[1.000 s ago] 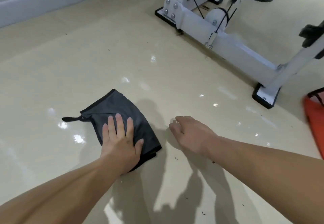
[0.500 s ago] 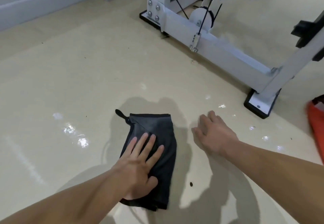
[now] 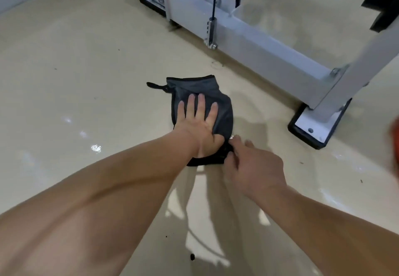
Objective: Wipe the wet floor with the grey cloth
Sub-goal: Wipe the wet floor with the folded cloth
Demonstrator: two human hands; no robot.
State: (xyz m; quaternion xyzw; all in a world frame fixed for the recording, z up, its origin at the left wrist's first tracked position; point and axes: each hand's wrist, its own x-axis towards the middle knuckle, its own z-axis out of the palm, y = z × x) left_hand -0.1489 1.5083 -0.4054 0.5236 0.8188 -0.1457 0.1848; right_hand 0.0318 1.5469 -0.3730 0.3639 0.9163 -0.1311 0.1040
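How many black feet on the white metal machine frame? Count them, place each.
2 on the white metal frame: one black foot at top centre; the other at right, beyond the dark grey cloth. Others may lie out of view.

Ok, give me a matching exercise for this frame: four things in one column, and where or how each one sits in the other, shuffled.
1 left hand
2 right hand
3 grey cloth
4 machine foot

a fingertips at the cloth's near corner
b spread on the floor under a palm
c fingers straight, pressing on the cloth
d right of the cloth, apart from it

Pairs: 1-c; 2-a; 3-b; 4-d
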